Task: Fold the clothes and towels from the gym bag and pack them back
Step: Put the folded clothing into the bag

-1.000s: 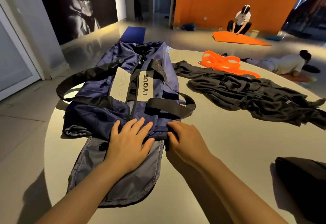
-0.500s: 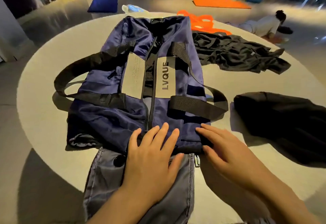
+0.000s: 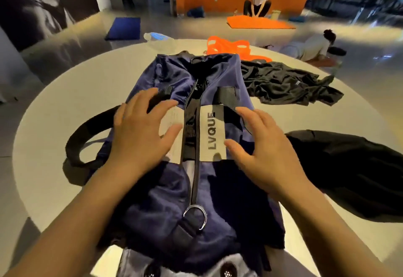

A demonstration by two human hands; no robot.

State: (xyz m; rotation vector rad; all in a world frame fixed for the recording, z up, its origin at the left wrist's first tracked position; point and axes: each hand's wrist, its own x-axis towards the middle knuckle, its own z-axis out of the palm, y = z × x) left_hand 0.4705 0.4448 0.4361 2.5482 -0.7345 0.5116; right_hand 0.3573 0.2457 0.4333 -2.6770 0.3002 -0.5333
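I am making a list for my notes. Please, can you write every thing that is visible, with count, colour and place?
gym bag: 1, navy, table centre
table: 1, pale, round
black garment: 1, black, right of the bag, far
dark garment: 1, black, right of the bag, near
orange straps: 1 bundle, orange, behind the bag
water bottle: 1, clear, far table edge
left hand: 1, open, on the bag
right hand: 1, open, over the bag

Table [image 3: 72, 102] bare left of gym bag [image 3: 165, 207]; right side blocked by black garments [image 3: 353, 172]; orange straps [image 3: 226, 46] far.
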